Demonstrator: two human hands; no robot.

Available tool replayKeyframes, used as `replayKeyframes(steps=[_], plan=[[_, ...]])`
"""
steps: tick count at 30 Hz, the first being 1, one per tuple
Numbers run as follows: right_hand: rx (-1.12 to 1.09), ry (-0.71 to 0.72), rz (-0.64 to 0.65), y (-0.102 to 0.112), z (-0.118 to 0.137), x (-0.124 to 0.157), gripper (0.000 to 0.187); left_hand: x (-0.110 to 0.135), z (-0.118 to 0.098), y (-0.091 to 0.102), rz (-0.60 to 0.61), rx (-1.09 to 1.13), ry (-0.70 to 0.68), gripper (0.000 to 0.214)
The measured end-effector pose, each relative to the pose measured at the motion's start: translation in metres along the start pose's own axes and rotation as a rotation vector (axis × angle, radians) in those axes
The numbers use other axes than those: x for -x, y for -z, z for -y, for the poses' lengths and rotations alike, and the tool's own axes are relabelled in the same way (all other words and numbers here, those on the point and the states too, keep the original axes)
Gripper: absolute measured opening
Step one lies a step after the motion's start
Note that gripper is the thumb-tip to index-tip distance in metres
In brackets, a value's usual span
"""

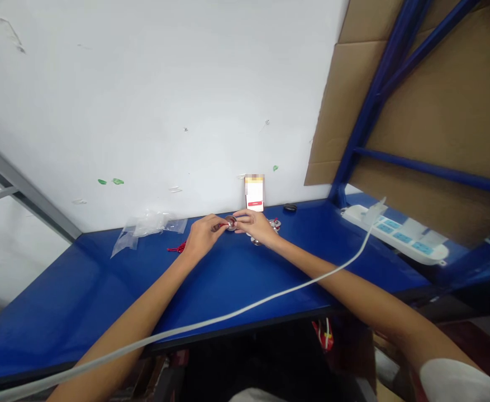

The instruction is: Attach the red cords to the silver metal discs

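On the blue workbench, a crumpled clear plastic bag lies against the white wall, with a loose tangle of red cord just in front of it. The left hand and right hand meet near the wall, fingertips pinching a small round metal piece between them, a thread of red showing at the left fingers. Just beyond the right hand sit similar metal pieces, near an upright printed card and a small black disc. Further right lies a white power strip, and a white cable crosses above the forearms.
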State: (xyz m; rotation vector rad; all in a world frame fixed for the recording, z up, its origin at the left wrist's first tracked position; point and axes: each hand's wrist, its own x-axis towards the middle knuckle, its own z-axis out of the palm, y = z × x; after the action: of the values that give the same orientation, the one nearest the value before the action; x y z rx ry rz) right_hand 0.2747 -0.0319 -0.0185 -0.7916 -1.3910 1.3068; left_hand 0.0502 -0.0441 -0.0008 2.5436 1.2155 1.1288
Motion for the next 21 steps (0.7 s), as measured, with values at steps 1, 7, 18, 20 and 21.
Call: replayKeyframes(steps=[1,7,18,20,21], plan=[[0.001,0.003,0.015,-0.001,0.001,0.001,0.041,0.0,0.001,0.0,-0.011,-0.015,-0.001,0.017],[-0.033,0.011,0.053,-0.004,0.0,0.002,0.039,0.002,-0.003,-0.004,-0.062,-0.031,0.02,0.017],[0.023,0.104,0.057,-0.001,-0.002,0.003,0.048,-0.002,-0.022,-0.003,-0.12,0.38,0.327,0.026],[0.046,0.138,0.029,0.0,-0.003,0.003,0.046,-0.004,-0.024,-0.002,-0.088,0.499,0.416,0.032],[0.055,0.154,0.015,0.0,-0.003,0.004,0.044,-0.004,-0.025,-0.001,-0.082,0.543,0.446,0.034]])
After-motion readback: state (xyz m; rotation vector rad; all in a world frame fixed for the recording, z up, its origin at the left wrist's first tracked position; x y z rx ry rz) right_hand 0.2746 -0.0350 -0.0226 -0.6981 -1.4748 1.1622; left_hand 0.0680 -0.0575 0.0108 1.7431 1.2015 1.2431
